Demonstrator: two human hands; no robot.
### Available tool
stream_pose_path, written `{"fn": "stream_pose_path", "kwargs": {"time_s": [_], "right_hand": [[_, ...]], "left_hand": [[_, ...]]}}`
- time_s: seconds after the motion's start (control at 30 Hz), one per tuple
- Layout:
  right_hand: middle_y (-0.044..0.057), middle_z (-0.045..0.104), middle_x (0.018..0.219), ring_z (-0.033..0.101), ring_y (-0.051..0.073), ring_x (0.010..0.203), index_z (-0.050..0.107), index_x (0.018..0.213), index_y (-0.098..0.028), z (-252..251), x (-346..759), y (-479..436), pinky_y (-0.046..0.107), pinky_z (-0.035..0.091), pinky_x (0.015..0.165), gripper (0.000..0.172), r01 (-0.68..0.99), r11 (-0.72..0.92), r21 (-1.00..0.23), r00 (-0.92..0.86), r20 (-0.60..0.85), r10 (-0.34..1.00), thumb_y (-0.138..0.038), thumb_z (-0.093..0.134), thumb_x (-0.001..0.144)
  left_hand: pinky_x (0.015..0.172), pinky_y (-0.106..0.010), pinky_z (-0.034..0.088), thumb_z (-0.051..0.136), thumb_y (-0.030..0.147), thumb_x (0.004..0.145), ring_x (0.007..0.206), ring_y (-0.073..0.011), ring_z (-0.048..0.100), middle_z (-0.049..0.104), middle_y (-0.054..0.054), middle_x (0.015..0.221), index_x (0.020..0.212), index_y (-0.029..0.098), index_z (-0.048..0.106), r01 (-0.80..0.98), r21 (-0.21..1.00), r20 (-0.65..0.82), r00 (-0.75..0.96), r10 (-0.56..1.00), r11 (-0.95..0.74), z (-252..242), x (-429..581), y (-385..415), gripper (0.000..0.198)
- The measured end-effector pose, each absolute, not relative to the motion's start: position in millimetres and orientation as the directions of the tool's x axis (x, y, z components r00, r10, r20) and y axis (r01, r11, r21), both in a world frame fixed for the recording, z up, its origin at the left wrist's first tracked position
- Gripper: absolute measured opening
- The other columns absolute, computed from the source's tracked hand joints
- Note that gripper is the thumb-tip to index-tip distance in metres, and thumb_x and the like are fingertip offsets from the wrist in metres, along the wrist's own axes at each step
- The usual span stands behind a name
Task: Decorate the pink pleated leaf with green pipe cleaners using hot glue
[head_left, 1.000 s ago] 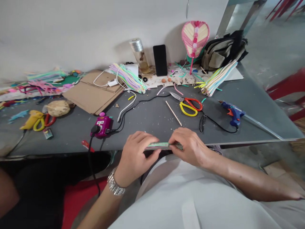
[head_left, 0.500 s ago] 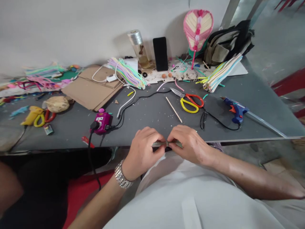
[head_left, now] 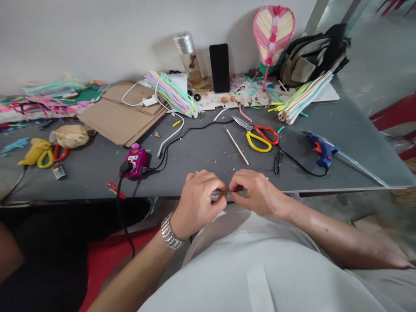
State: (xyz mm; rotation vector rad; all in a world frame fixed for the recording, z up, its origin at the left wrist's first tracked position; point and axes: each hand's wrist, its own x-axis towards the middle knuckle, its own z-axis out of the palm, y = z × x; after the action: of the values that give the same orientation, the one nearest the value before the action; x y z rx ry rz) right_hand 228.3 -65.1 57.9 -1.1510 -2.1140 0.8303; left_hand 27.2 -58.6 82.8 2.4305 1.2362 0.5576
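Note:
My left hand point(head_left: 202, 203) and my right hand point(head_left: 255, 190) meet fingertip to fingertip at the table's front edge, close to my body. Each is closed in a pinch of thumb and forefinger. Something small and thin sits between the fingertips, mostly hidden, so I cannot make out its kind. Beyond my hands on the table lie a thin wooden stick point(head_left: 237, 147) and scissors point(head_left: 258, 135) with one red and one yellow handle. To the right rests a blue glue gun point(head_left: 321, 149) with a clear glue stick in its back.
A purple power socket point(head_left: 138, 164) with black cords sits left. Behind are cardboard sheets point(head_left: 120, 121), two bundles of pipe cleaners point(head_left: 173, 95) point(head_left: 302, 99), a bottle point(head_left: 191, 60), a phone point(head_left: 219, 68), a pink fan point(head_left: 274, 39) and a bag point(head_left: 308, 56). Another person's dark-clothed leg point(head_left: 48, 251) is at left.
The view has shifted slightly. My hands stay together in front of me, with the fingertips still pinching; the grip of the right fingers has changed a little.

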Motion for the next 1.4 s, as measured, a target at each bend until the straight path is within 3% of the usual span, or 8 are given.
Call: {"fn": "stream_pose_path", "kwargs": {"time_s": [0.3, 0.67, 1.03, 1.4], "right_hand": [[-0.004, 0.064, 0.079, 0.055, 0.01, 0.073, 0.062, 0.079, -0.019, 53, 233, -58, 0.023, 0.036, 0.068, 0.01, 0.484, 0.201, -0.852, -0.412, -0.019, 0.911, -0.01, 0.064, 0.079], [-0.003, 0.058, 0.076, 0.05, 0.01, 0.072, 0.06, 0.077, -0.019, 51, 229, -56, 0.023, 0.032, 0.067, 0.012, 0.543, 0.29, -0.788, -0.434, 0.031, 0.9, -0.007, 0.064, 0.078], [-0.006, 0.061, 0.069, 0.049, 0.009, 0.063, 0.059, 0.073, -0.019, 50, 229, -55, 0.022, 0.031, 0.061, 0.008, 0.481, 0.075, -0.873, -0.431, -0.161, 0.888, -0.017, 0.065, 0.078], [-0.004, 0.064, 0.077, 0.053, 0.01, 0.07, 0.063, 0.077, -0.019, 51, 232, -56, 0.023, 0.033, 0.065, 0.008, 0.555, 0.143, -0.819, -0.399, -0.111, 0.91, -0.011, 0.066, 0.078]], "left_hand": [[0.074, -0.035, 0.031, 0.061, 0.019, 0.081, 0.082, -0.019, 0.06, 0.071, 0.0, 0.083, 0.08, 0.021, 0.065, 0.709, 0.486, 0.092, 0.54, 0.837, -0.511, 75, 28, -53, 0.005], [0.076, -0.036, 0.032, 0.059, 0.018, 0.078, 0.078, -0.0185, 0.061, 0.07, 0.001, 0.075, 0.074, 0.021, 0.066, 0.701, 0.479, 0.114, 0.547, 0.829, -0.529, 69, 29, -47, 0.008], [0.076, -0.038, 0.032, 0.059, 0.018, 0.074, 0.08, -0.0199, 0.061, 0.071, 0.0, 0.075, 0.072, 0.021, 0.065, 0.718, 0.487, 0.042, 0.549, 0.835, -0.497, 67, 33, -46, 0.007], [0.079, -0.037, 0.034, 0.06, 0.018, 0.077, 0.082, -0.0205, 0.062, 0.074, -0.001, 0.081, 0.078, 0.021, 0.066, 0.74, 0.469, 0.032, 0.532, 0.846, -0.482, 68, 35, -47, 0.006]]}}
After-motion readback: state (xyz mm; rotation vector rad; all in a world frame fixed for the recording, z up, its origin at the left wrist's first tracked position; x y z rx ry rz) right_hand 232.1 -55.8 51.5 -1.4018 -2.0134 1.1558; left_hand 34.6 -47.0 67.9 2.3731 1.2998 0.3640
